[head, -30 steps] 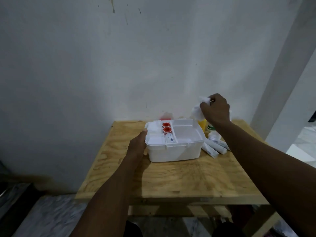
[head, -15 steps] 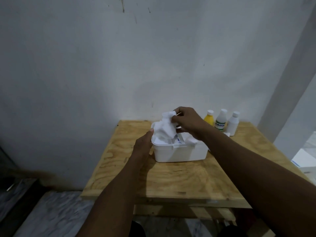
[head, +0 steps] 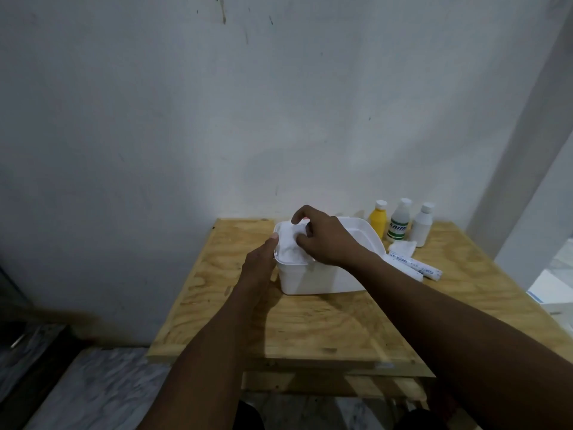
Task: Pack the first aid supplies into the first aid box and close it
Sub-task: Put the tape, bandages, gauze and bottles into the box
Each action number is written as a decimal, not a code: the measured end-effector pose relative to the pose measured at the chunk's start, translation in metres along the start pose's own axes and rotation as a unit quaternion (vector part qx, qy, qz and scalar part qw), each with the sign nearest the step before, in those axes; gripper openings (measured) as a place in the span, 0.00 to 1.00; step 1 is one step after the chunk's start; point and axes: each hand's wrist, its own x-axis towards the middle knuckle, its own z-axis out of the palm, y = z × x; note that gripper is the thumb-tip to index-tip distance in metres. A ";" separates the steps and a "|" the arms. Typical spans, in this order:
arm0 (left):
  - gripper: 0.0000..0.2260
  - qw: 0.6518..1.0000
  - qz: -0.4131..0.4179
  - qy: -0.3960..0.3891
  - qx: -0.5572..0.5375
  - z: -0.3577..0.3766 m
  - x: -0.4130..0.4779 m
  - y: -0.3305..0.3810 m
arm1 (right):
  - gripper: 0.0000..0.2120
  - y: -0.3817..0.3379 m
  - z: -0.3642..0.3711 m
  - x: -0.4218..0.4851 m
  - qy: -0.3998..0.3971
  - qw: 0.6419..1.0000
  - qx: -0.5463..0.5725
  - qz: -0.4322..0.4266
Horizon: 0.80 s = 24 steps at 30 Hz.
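Note:
An open white first aid box (head: 322,279) stands on the wooden table (head: 310,330). My right hand (head: 325,237) is over the box's left part, fingers pressing a white cotton wad (head: 290,248) down into it. My left hand (head: 259,265) rests flat against the box's left wall, thumb at the rim. Right of the box stand a yellow bottle (head: 378,219), a white bottle with a green label (head: 399,221) and a plain white bottle (head: 422,226). A small gauze pad (head: 403,247) and white bandage rolls (head: 415,264) lie beside them.
A pale wall rises right behind the table. A white pillar (head: 527,169) stands at the right. Marble floor (head: 93,389) shows below the table's left and front edges.
My right hand carried the white wad from the bottles at the right over to the box and lowered it into the left part. My left hand stayed at the box's side.

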 end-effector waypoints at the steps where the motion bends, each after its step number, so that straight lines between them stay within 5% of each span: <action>1: 0.23 1.000 -0.004 0.001 -0.001 0.000 0.000 0.000 | 0.12 0.001 0.000 0.001 -0.008 1.000 -0.004 0.003; 8: 0.28 1.000 -0.015 -0.005 0.008 -0.001 -0.003 0.002 | 0.08 0.007 0.004 -0.003 0.038 0.991 -0.115 -0.056; 12: 0.28 1.000 -0.015 0.001 0.012 -0.001 -0.004 0.004 | 0.10 0.003 0.004 -0.009 -0.040 0.976 -0.198 -0.080; 19: 0.27 1.000 -0.017 0.013 0.005 0.001 -0.006 0.004 | 0.09 0.003 0.002 -0.002 -0.061 0.994 -0.085 -0.030; 24: 0.34 0.999 -0.023 0.018 0.023 0.002 -0.008 0.006 | 0.08 0.004 -0.016 -0.004 0.024 1.000 0.000 -0.007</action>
